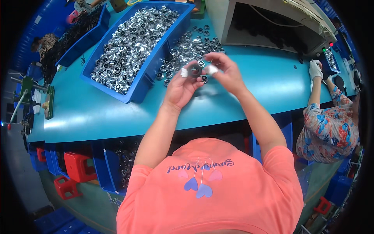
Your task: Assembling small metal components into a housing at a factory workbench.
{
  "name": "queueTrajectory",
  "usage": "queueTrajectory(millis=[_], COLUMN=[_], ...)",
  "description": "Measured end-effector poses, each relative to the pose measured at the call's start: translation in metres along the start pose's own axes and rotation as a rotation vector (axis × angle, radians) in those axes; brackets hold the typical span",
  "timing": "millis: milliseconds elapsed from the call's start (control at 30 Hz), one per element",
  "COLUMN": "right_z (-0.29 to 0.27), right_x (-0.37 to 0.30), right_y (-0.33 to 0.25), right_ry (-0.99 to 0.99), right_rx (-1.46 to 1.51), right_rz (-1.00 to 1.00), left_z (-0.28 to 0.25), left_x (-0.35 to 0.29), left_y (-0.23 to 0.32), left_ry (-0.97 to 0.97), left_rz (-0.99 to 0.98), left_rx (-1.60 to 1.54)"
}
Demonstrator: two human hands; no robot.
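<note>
My left hand, with white tape on a digit, grips a dark ring-shaped part between its fingertips, above the turquoise table. Close on its right, the fingers of my right hand curl toward the ring; one of them also has white tape. These fingertips are slightly blurred, and whatever they pinch is too small to make out. Just beyond both hands lies a loose spread of shiny chrome round parts with dark centres. Some of them are partly hidden by my fingers.
A large blue bin full of chrome parts stands at left. Behind it is another blue bin of black pieces. A pale box-shaped housing stands back right. A green hand press is far left; a gloved co-worker sits at right.
</note>
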State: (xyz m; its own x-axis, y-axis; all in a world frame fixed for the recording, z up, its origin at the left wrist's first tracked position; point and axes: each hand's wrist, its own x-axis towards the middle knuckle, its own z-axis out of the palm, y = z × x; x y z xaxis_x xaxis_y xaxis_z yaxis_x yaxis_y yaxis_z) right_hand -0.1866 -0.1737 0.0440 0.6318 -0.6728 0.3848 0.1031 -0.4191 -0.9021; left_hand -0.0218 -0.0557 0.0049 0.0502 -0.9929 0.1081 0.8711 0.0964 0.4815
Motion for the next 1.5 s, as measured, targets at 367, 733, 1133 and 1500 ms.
queueTrajectory(millis=[367, 733, 1133, 1500], right_z=[-0.019, -0.016, -0.011, -0.006], right_x=[-0.020, -0.020, -0.020, -0.023], right_y=[0.018, 0.015, 0.023, 0.024], right_ry=[-0.016, 0.052, 0.014, -0.075], right_rx=[-0.681, -0.409, 0.055, -0.041], right_rz=[0.083, 0.049, 0.128, 0.134], left_z=[-0.004, -0.003, 0.017, 0.021], left_x=[-0.001, -0.002, 0.000, -0.003], left_y=[-0.001, -0.002, -0.009, -0.016], left_ry=[0.079, 0.090, 0.321, 0.458], left_rz=[0.036, 0.033, 0.261, 0.454], left_rx=[0.015, 0.040, 0.596, 1.349])
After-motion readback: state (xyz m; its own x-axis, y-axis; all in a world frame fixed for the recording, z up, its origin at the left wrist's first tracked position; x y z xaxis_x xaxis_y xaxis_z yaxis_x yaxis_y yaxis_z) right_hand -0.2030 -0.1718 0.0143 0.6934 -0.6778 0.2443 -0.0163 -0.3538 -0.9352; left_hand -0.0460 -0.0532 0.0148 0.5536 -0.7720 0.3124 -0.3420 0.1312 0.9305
